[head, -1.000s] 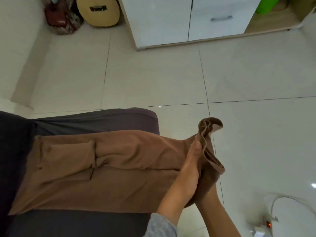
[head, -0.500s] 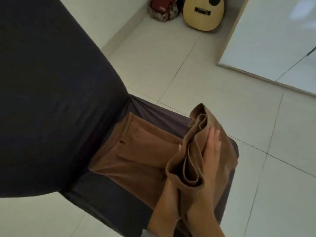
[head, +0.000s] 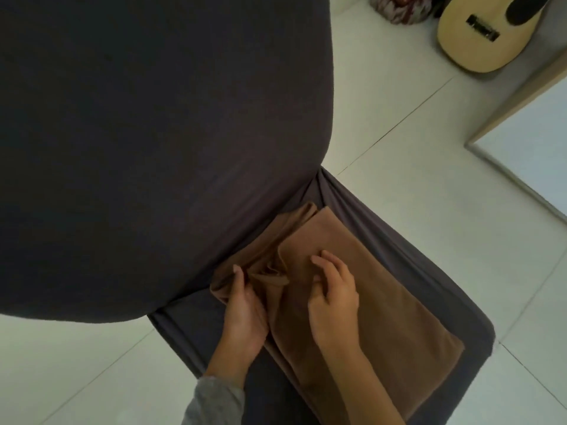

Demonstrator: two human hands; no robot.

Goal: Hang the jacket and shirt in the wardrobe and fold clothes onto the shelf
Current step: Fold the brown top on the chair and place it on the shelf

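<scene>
The brown garment (head: 383, 302) lies folded on the seat of the dark-covered chair (head: 399, 259), against its backrest. Your left hand (head: 245, 305) grips the bunched edge, fingers curled under the cloth. Your right hand (head: 334, 296) rests on top, fingers bent and spread; I cannot tell whether they pinch.

A chair fills most of the view: its broad backrest (head: 153, 133) and its seat (head: 445, 271) both wear a dark grey stretch cover, gathered into folds where the two meet. The chair stands on a pale tiled floor (head: 399, 133). At the floor's far edge, an acoustic guitar (head: 478, 35) stands beside a patterned bag (head: 399, 7).
</scene>
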